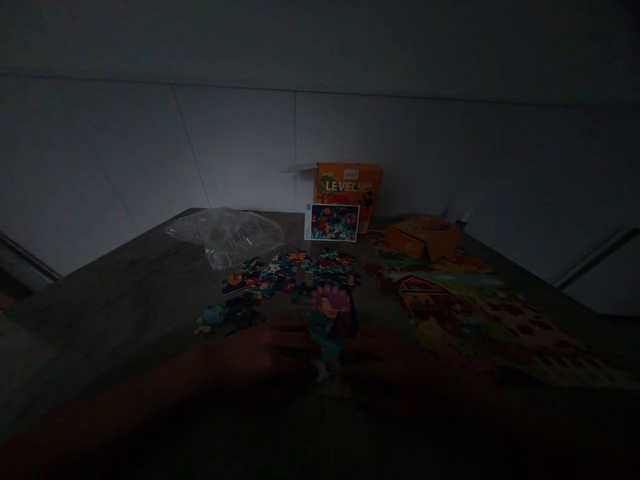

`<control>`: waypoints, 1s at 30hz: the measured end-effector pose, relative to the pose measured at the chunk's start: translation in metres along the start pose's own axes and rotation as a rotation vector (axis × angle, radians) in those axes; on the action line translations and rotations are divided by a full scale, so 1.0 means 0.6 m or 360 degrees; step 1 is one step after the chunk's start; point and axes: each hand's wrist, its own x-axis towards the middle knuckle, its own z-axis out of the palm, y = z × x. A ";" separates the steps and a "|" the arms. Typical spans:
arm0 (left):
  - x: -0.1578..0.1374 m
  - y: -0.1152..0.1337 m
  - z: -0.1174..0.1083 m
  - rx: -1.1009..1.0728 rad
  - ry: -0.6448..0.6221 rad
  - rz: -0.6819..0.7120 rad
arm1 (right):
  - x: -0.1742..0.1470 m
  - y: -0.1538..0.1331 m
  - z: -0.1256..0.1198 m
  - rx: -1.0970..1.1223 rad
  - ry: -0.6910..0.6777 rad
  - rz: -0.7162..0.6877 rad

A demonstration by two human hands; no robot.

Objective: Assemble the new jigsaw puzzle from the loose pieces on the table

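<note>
In the dim light, a strip of joined jigsaw puzzle pieces [333, 310] lies on the table, with a pink and purple peacock on its upper part. My left hand [273, 353] is at the left edge of the strip's lower part, fingers bent against a teal puzzle piece [327, 367]. From the other side my right hand [375, 360] curls its fingers onto the same lower part. Shadow hides the fingertips. Just beyond my left hand are loose dark puzzle pieces [243, 310], and a heap of puzzle pieces [275, 273] lies farther back.
A picture card [333, 223] leans against an orange "LEVEL UP!" box [350, 180] by the wall. Crumpled clear plastic bag [230, 233] sits at back left. On the right, an orange carton [425, 237] rests on an assembled farm puzzle [480, 320].
</note>
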 end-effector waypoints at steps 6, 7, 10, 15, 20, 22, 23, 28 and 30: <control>-0.001 -0.002 0.005 -0.0013 0.0053 0.0022 | 0.000 -0.003 -0.004 -0.0004 -0.0043 0.0024; -0.002 -0.002 0.006 -0.0019 0.0055 0.0025 | 0.000 -0.004 -0.005 -0.0003 -0.0054 0.0031; -0.002 -0.002 0.007 -0.0021 0.0044 0.0012 | 0.000 -0.005 -0.007 0.0015 -0.0082 0.0035; 0.000 0.001 0.001 -0.0016 0.0042 0.0002 | 0.002 -0.005 -0.008 0.0045 -0.0061 0.0016; 0.002 0.002 -0.002 -0.0011 0.0032 0.0010 | 0.003 -0.007 -0.008 0.0040 -0.0079 0.0024; 0.001 0.002 -0.002 -0.0006 0.0026 0.0009 | 0.003 -0.007 -0.009 0.0034 -0.0094 0.0035; 0.000 0.002 -0.001 -0.0006 0.0021 0.0003 | 0.002 -0.007 -0.009 0.0028 -0.0093 0.0038; -0.004 0.000 0.003 -0.0008 0.0006 -0.0041 | 0.002 -0.007 -0.009 -0.0005 -0.0104 0.0022; -0.004 0.000 0.004 -0.0019 0.0001 -0.0030 | 0.003 -0.007 -0.009 -0.0007 -0.0109 0.0026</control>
